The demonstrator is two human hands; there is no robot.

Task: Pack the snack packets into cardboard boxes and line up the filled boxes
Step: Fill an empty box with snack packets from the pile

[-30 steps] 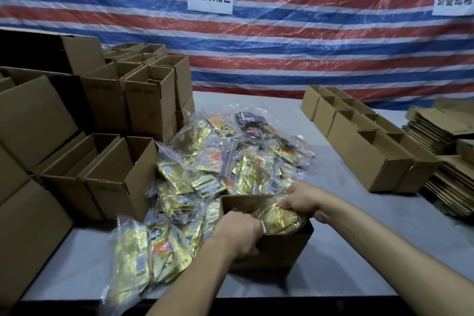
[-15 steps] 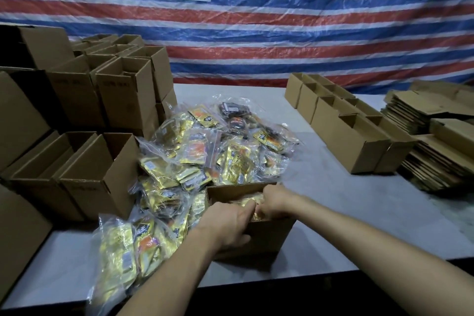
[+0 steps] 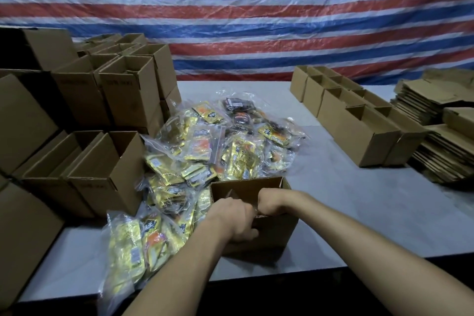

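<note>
On the table (image 3: pixel 359 200), hands (image 3: pixel 232 215) (image 3: pixel 269 201) now plunge deeper into the box (image 3: pixel 277 233).

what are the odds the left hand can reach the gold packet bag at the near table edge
Probably yes: the bag lies just beside the left hand, nothing between them, but that hand grips the box wall and must let go first.
</note>
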